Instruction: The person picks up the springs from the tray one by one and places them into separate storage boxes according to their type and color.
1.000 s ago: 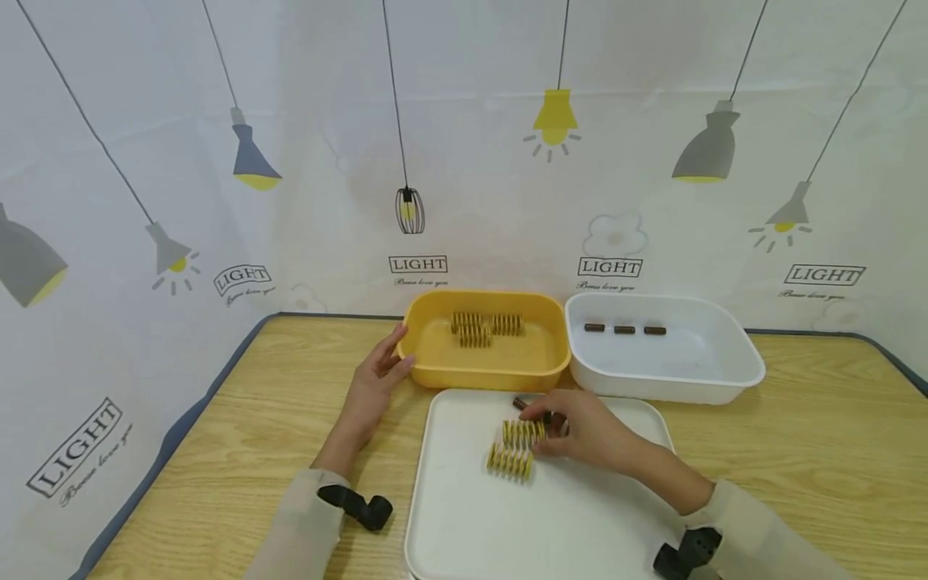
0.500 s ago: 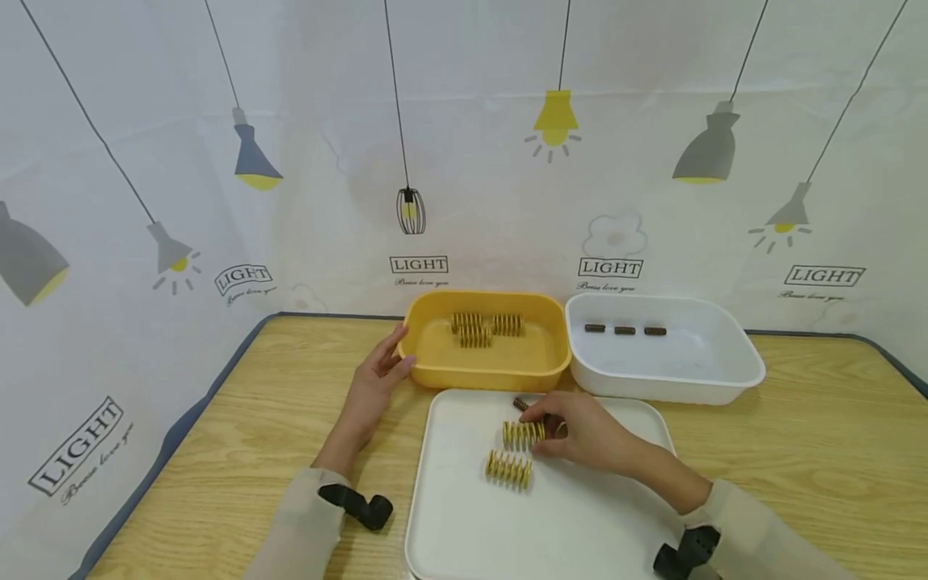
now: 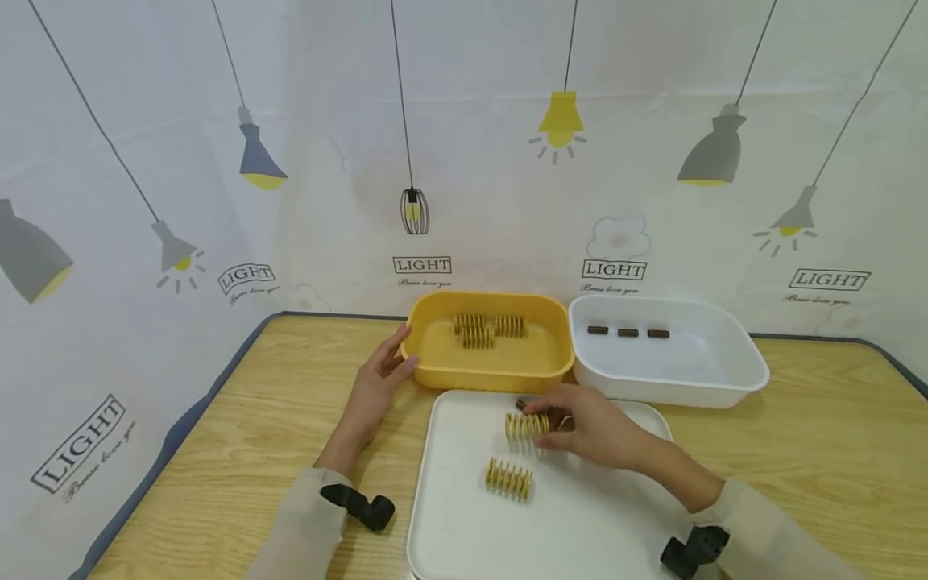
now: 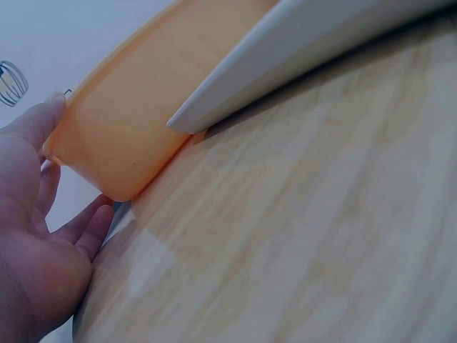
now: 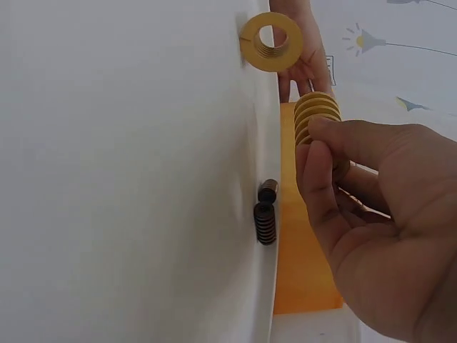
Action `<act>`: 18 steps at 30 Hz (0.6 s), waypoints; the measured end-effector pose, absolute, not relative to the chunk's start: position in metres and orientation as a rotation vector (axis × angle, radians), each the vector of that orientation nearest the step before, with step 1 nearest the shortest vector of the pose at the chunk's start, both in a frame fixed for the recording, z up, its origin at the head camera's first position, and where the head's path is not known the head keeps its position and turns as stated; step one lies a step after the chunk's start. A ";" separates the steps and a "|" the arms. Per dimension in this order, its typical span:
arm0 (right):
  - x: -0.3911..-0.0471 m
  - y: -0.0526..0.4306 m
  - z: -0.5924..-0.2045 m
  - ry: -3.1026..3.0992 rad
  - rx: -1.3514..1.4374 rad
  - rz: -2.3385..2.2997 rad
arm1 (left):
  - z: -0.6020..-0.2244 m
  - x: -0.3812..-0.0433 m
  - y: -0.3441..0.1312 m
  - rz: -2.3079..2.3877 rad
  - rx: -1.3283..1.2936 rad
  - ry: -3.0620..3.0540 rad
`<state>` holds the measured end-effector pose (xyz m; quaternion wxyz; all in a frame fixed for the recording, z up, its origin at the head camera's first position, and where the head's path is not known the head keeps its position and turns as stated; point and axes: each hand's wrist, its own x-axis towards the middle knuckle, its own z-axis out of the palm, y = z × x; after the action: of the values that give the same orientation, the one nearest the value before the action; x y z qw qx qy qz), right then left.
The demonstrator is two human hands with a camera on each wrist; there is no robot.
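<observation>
My right hand [image 3: 605,427] pinches a yellow coil spring [image 3: 527,427] between thumb and fingers, close over the upper part of the white tray [image 3: 464,532]. A second yellow coil spring [image 3: 509,479] lies on the tray, nearer to me. Two small dark coil springs [image 5: 265,225] lie by the tray's far edge in the right wrist view; in the head view the hand mostly covers them. My left hand [image 3: 377,387] rests against the left end of the yellow bin [image 3: 489,379], its fingers extended along the outside wall and rim, as the left wrist view also shows.
Several yellow springs [image 3: 478,337] lie inside the yellow bin. Right beside it stands a white bin [image 3: 689,392] with three small dark springs [image 3: 627,333]. Both bins stand behind the tray on a wood-grain table [image 3: 819,451], before a lamp-printed curtain [image 3: 493,201].
The right hand has raised its spring slightly off the tray. The other yellow spring has rolled a little toward me, widening the gap between them. The left hand stays at the yellow bin.
</observation>
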<state>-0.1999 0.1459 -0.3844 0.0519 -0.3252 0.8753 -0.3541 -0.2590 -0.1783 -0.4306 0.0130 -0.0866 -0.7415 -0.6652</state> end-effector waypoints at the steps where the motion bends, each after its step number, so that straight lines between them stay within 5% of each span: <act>1: -0.200 0.146 -0.381 2.661 -0.987 -1.082 | -0.431 -0.259 -0.178 -2.071 -0.269 -2.311; 18: -0.223 0.145 -0.350 2.710 -0.891 -1.091 | -0.431 -0.258 -0.178 -2.062 -0.262 -2.326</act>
<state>-0.2235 0.1445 -0.3499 0.0438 -0.2915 0.8864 -0.3568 -0.2583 -0.1775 -0.4310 0.0110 -0.0839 -0.7457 -0.6609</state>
